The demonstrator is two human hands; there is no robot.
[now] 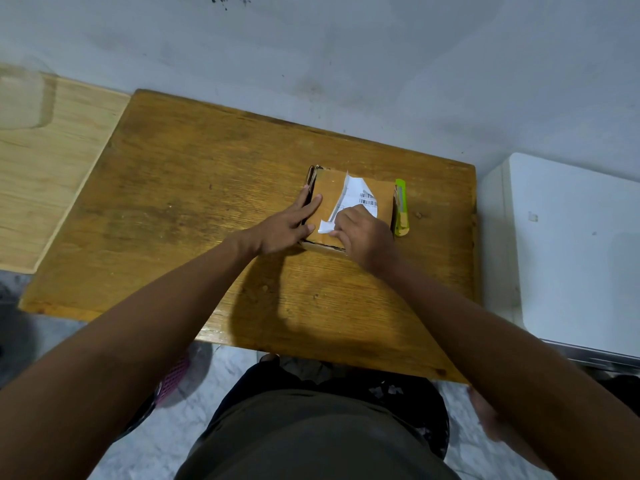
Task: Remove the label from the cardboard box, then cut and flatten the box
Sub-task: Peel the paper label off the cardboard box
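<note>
Peeling the label (358, 199) off the cardboard box (329, 188), centre-right of frame: right hand (363, 233) pinches its lower corner, left hand (287, 226) presses flat-fingered on the box. Pull low and slow (paper tears easily).

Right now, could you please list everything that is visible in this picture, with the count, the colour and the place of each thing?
cardboard box: one, brown, on the table right of its centre
label: one, white with barcodes, on top of the box, partly peeled and torn
utility knife: one, bright green, on the table right beside the box
table: one, brown wood, middle of the view, against the wall
wooden board: one, pale wood, left of the table
white cabinet: one, white, right of the table
left hand: one, fingers straight, pressing on the left part of the box
right hand: one, fingers curled, pinching the label at its near end
</note>
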